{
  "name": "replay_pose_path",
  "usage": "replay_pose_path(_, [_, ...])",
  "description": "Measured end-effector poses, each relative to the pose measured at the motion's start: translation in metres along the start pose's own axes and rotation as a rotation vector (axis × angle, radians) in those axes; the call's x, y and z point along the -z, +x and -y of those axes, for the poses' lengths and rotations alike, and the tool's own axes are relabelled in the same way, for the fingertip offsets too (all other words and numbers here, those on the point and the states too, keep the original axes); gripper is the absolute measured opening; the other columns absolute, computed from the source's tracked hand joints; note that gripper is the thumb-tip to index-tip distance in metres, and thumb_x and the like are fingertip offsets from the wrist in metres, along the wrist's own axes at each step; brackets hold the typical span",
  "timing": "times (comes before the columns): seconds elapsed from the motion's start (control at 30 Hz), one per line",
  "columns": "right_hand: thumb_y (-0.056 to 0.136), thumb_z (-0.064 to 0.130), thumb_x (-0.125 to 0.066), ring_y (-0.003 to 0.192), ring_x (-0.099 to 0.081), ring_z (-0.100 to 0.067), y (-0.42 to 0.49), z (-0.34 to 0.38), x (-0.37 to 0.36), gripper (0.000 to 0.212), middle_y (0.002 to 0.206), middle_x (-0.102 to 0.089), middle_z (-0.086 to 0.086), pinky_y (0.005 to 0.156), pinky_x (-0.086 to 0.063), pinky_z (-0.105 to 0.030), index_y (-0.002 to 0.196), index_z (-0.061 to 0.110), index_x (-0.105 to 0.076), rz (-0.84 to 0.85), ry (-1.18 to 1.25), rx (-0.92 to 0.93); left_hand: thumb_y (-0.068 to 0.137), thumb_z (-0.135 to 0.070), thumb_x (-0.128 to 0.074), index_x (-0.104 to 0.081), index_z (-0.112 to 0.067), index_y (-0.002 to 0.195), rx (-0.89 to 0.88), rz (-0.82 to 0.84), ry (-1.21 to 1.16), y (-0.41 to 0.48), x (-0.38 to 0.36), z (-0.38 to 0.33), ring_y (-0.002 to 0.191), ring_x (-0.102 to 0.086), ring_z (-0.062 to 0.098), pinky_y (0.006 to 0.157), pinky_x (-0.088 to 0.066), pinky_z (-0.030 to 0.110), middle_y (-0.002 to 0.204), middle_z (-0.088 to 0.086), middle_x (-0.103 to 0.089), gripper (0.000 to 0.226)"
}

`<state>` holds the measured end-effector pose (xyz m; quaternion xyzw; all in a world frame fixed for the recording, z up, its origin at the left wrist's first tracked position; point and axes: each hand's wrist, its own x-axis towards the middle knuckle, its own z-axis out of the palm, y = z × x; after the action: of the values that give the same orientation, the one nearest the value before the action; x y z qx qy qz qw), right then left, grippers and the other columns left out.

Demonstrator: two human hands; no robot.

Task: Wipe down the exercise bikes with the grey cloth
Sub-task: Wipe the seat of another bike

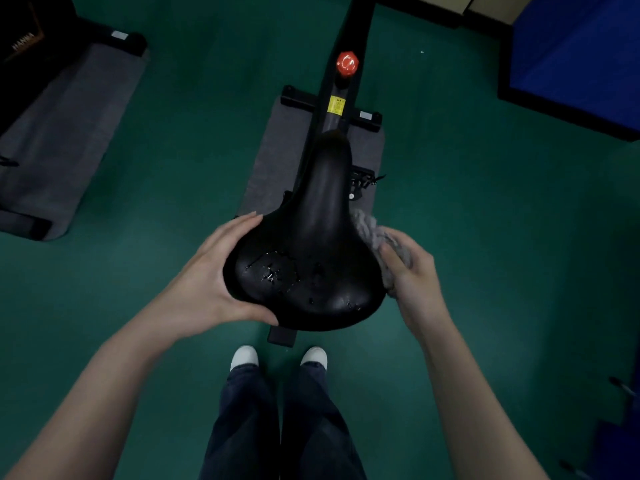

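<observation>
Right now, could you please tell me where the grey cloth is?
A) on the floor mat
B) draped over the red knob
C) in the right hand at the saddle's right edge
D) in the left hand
C: the right hand grips the grey cloth against the saddle, on its right edge; the left hand holds only the saddle.

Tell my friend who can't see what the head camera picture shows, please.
A person's left hand grips the left edge of a black bike saddle while the right hand holds a grey cloth against its right side. Shiny specks mark its wide rear. Ahead, a red knob sits on the frame.
</observation>
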<state>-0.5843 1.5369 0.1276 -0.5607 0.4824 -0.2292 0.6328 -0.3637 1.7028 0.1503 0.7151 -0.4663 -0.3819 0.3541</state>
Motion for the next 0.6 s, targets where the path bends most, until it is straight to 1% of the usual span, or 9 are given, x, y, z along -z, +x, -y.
replay_pose_path(0.07, [0.094,0.015,-0.054,0.108,-0.063,-0.013,-0.024,-0.014,0.005,0.023,0.11,-0.07,0.005,0.091,-0.049,-0.025,0.104,0.029,-0.069,-0.057,0.071,0.04,0.035,-0.047,-0.088,-0.032,-0.033,0.14,-0.008,-0.008,-0.016,0.0,-0.002,-0.002,0.134,-0.022,-0.012,0.106,-0.014,0.002,0.148,-0.014,-0.029,0.12])
replay_pose_path(0.1, [0.095,0.016,-0.054,0.109,-0.062,-0.013,-0.035,-0.021,0.006,0.022,0.112,-0.07,0.004,0.089,-0.049,-0.022,0.108,0.027,-0.068,-0.083,0.137,0.036,0.036,-0.046,-0.088,-0.032,-0.033,0.14,-0.013,-0.01,-0.017,0.0,-0.002,-0.003,0.133,-0.023,-0.013,0.106,-0.015,0.002,0.147,-0.012,-0.03,0.119])
replay_pose_path(0.2, [0.098,0.015,-0.05,0.114,-0.062,-0.019,-0.035,-0.028,0.0,0.024,0.118,-0.068,-0.005,0.093,-0.049,-0.031,0.118,0.016,-0.063,-0.126,0.329,-0.108,0.037,-0.052,-0.091,-0.032,-0.036,0.136,-0.016,-0.017,-0.019,0.001,-0.002,-0.004,0.132,-0.023,-0.014,0.106,-0.015,0.002,0.146,-0.01,-0.031,0.117])
replay_pose_path(0.27, [0.099,0.011,-0.048,0.107,-0.065,-0.021,-0.02,-0.02,-0.007,0.026,0.115,-0.069,-0.008,0.088,-0.052,-0.03,0.121,0.009,-0.06,-0.148,0.422,-0.22,0.035,-0.058,-0.082,-0.031,-0.036,0.136,-0.009,-0.018,-0.02,0.0,-0.003,-0.004,0.131,-0.023,-0.017,0.105,-0.015,0.001,0.145,-0.011,-0.03,0.115])
replay_pose_path(0.33, [0.098,0.006,-0.047,0.101,-0.065,-0.021,-0.012,-0.012,-0.011,0.026,0.109,-0.069,-0.009,0.083,-0.055,-0.028,0.12,0.003,-0.059,-0.167,0.478,-0.247,0.033,-0.058,-0.079,-0.032,-0.033,0.138,0.003,-0.023,-0.028,0.0,-0.003,-0.004,0.129,-0.023,-0.019,0.104,-0.015,0.0,0.145,-0.011,-0.031,0.117])
replay_pose_path(0.4, [0.098,0.004,-0.046,0.107,-0.062,-0.026,-0.017,-0.014,-0.013,0.023,0.112,-0.067,-0.012,0.095,-0.05,-0.035,0.116,0.003,-0.061,-0.214,0.441,-0.181,0.033,-0.057,-0.081,-0.033,-0.033,0.138,0.007,-0.027,-0.036,-0.001,-0.004,-0.004,0.128,-0.024,-0.019,0.104,-0.016,-0.001,0.144,-0.012,-0.032,0.118])
replay_pose_path(0.47, [0.099,0.005,-0.046,0.116,-0.058,-0.03,-0.033,-0.021,-0.016,0.023,0.12,-0.064,-0.015,0.106,-0.041,-0.044,0.116,0.006,-0.061,-0.28,0.388,-0.103,0.033,-0.05,-0.087,-0.033,-0.035,0.136,0.002,-0.027,-0.027,-0.001,-0.005,-0.004,0.128,-0.026,-0.018,0.104,-0.017,0.0,0.143,-0.011,-0.033,0.117])
replay_pose_path(0.53, [0.099,0.008,-0.047,0.114,-0.058,-0.03,-0.048,-0.025,-0.024,0.024,0.121,-0.062,-0.013,0.107,-0.038,-0.045,0.117,0.012,-0.062,-0.369,0.37,-0.049,0.032,-0.038,-0.095,-0.034,-0.034,0.135,-0.004,-0.029,-0.021,-0.001,-0.006,-0.003,0.127,-0.027,-0.018,0.103,-0.018,0.0,0.142,-0.009,-0.034,0.12])
replay_pose_path(0.6, [0.099,0.011,-0.047,0.115,-0.057,-0.023,-0.061,-0.025,-0.036,0.024,0.122,-0.062,-0.007,0.107,-0.039,-0.044,0.115,0.02,-0.063,-0.46,0.37,0.012,0.034,-0.031,-0.092,-0.035,-0.031,0.136,-0.011,-0.041,-0.032,-0.002,-0.006,-0.003,0.125,-0.028,-0.019,0.103,-0.018,0.0,0.143,-0.007,-0.034,0.116])
